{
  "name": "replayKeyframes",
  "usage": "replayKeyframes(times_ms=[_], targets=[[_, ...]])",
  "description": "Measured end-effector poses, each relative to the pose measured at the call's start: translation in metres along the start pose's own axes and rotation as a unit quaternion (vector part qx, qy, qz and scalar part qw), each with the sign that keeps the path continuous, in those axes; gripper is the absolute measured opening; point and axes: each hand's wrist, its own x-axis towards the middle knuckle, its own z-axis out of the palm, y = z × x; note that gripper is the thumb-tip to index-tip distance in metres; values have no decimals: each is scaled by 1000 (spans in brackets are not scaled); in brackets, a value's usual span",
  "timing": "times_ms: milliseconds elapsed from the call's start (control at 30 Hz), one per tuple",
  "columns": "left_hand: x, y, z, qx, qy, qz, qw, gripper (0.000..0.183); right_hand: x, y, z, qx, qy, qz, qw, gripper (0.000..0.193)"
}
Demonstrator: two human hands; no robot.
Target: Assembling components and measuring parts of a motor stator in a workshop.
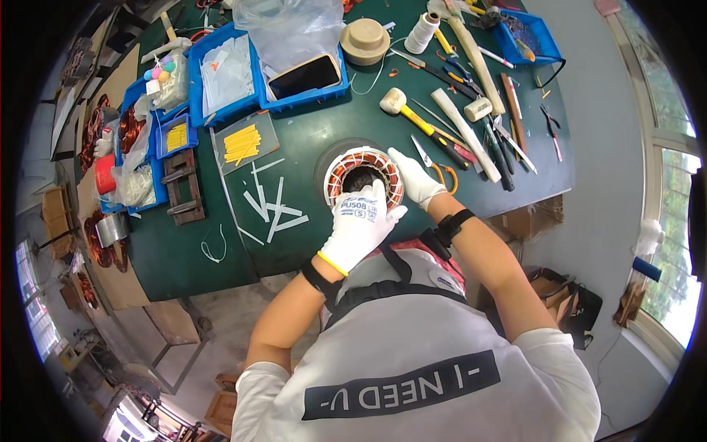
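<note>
While the copper-wound ring (361, 157) lies just above mid-frame, its lower edge is covered by the left hand (361, 222), its right side flanked by the right hand (418, 182); either grip's closure cannot be told. Probably heavy yet easily damaged, it is best held around its outside.

Copper-wound ring (365, 158), white-laced, opening upward

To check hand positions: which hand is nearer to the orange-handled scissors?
Right. The right hand is just left of the scissors, beside the coil ring; the left hand is farther left, over the ring's near edge.
</note>
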Motion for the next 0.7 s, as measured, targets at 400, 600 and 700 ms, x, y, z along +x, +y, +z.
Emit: replayKeyframes(times_ms=[400, 600, 700], targets=[[-60, -75, -2, -535, 91, -217, 811, 37, -31, -26, 30, 10, -1, -97, 995, 38], [-77, -110, -17, -644, 118, -280, 702, 66, -8, -19, 66, 395, -247, 183, 866, 50], [-71, -89, -33, -662, 158, -305, 666, 64, -12, -23, 67, 144, -156, 46, 976, 52]])
